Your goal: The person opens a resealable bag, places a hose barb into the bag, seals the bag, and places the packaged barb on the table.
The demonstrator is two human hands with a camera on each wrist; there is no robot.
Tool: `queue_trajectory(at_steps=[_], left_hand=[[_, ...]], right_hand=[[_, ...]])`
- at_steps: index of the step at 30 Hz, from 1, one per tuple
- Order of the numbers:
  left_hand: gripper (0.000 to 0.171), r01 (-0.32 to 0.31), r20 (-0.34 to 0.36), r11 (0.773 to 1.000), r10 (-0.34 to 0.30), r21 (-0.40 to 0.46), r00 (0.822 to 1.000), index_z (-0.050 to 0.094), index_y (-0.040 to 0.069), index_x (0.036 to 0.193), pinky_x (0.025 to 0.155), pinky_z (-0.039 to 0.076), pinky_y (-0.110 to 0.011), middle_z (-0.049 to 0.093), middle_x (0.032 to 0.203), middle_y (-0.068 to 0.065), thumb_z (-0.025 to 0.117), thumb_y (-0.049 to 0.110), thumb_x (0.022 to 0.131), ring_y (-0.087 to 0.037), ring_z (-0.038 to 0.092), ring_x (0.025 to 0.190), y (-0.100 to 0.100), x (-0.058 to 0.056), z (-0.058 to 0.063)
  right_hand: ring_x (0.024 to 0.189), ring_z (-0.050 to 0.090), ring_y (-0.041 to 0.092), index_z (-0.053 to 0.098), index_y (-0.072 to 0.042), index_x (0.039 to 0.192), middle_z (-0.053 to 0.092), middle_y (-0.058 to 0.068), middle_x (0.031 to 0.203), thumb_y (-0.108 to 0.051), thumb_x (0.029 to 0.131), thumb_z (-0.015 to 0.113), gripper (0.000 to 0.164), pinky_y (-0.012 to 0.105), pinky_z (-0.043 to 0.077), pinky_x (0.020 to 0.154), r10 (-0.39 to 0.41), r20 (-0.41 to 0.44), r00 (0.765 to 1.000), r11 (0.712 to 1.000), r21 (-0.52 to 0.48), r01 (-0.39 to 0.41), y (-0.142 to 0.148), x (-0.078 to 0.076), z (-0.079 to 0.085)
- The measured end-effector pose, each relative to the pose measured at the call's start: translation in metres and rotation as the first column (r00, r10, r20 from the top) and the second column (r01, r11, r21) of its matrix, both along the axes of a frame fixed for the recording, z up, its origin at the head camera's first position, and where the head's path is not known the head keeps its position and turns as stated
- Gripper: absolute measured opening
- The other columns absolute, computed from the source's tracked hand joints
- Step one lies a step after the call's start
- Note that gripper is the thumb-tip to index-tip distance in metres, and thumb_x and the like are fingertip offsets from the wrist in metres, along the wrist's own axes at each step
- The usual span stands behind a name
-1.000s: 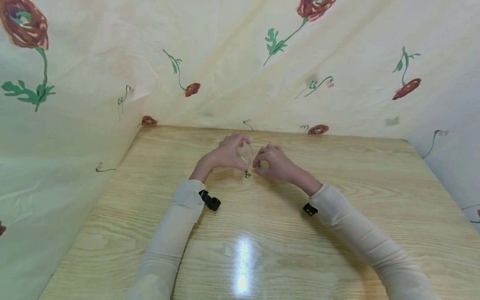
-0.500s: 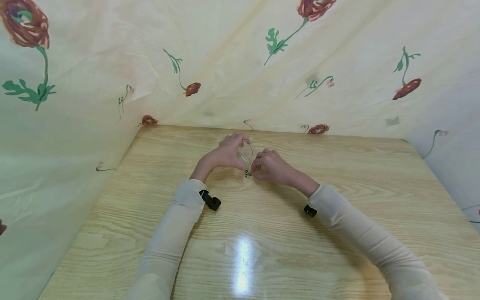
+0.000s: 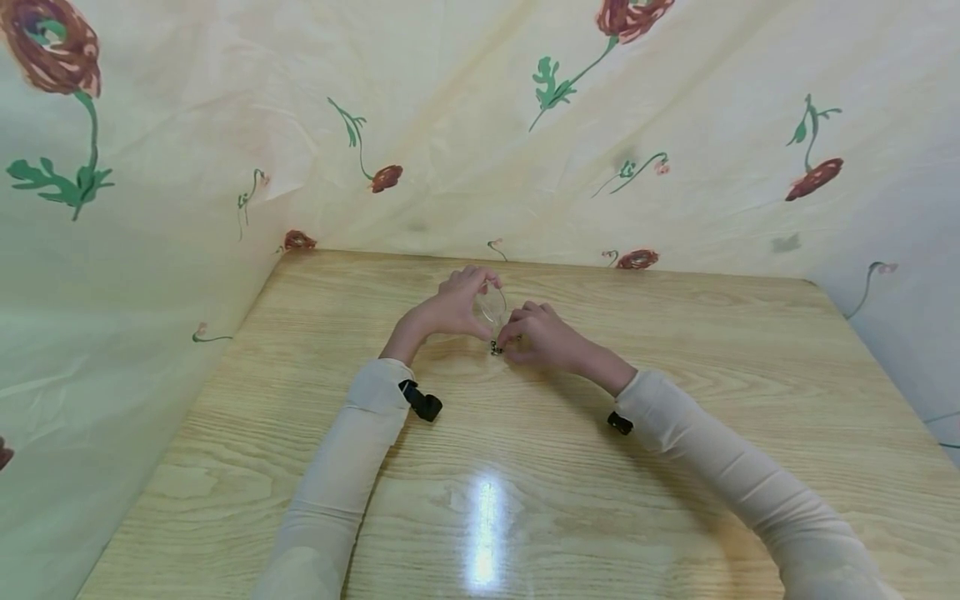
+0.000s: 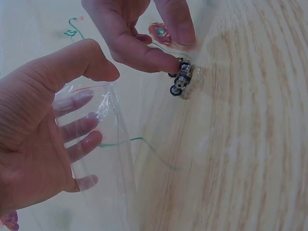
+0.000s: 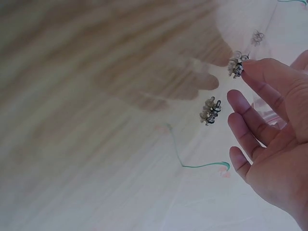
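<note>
Holding a clear bag (image 4: 115,144), left hand (image 3: 450,307) is just left of center in head view. Fingers bent around bag, seen through the plastic; thumb tip at its top edge, upper left of left wrist view. Reddish line near that edge; bag runs down to the bottom of that frame.

Right hand (image 3: 551,340), right of center in head view, has one fingertip on a metal part (image 4: 183,77). Cannot tell if it pinches the part or only touches it. Other fingers loose and spread, right side of right wrist view. Part is at upper center of left wrist view, near the bag, apart from it; shiny, with dark rings.

Second part (image 5: 210,111) is right of center in right wrist view, lower left of the first, near the fingertips, not touching them. Faint cluster (image 5: 258,37) at upper right there; cannot tell if part or reflection.

Cream sleeves (image 3: 720,458) run to lower left and lower right of head view, dark strap (image 3: 423,404) hanging at left cuff, another at right. Wood table (image 3: 300,292) below, glare (image 3: 486,533) at bottom center. Floral sheet (image 3: 465,100) fills top and both sides.
</note>
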State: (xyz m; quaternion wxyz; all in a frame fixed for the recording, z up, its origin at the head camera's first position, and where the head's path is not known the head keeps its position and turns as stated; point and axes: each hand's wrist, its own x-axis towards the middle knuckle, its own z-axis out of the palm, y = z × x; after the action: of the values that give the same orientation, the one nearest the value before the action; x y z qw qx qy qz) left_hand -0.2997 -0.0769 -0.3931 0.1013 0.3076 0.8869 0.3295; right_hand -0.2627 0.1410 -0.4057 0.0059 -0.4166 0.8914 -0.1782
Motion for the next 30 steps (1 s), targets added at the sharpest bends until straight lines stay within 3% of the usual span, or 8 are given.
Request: queue_trajectory(at_steps=[18, 30], left_hand=[[0.07, -0.002, 0.003, 1.0, 0.002, 0.009, 1.0, 0.043, 0.016, 0.138, 0.107, 0.024, -0.057, 0.043, 0.136, -0.012, 0.077, 0.017, 0.076, -0.03, 0.04, 0.123, -0.001, -0.001, -0.001], [0.071, -0.004, 0.006, 1.0, 0.004, -0.002, 1.0, 0.043, 0.011, 0.139, 0.106, 0.025, -0.056, 0.043, 0.135, -0.013, 0.078, 0.018, 0.077, -0.03, 0.041, 0.123, -0.0005, -0.0016, 0.0006]], right_hand=[[0.098, 0.056, 0.025, 0.079, -0.013, 0.095, 0.071, 0.003, 0.098, -0.013, 0.084, 0.081, 0.012, 0.057, 0.039, 0.092, 0.014, 0.04, 0.999, 1.0, 0.014, -0.015, 0.0011, 0.0006, -0.0011], [0.101, 0.056, 0.026, 0.079, -0.016, 0.091, 0.071, 0.001, 0.099, -0.013, 0.085, 0.08, 0.007, 0.06, 0.037, 0.095, 0.021, 0.061, 0.998, 1.0, 0.013, -0.022, 0.0014, -0.0015, -0.0023]])
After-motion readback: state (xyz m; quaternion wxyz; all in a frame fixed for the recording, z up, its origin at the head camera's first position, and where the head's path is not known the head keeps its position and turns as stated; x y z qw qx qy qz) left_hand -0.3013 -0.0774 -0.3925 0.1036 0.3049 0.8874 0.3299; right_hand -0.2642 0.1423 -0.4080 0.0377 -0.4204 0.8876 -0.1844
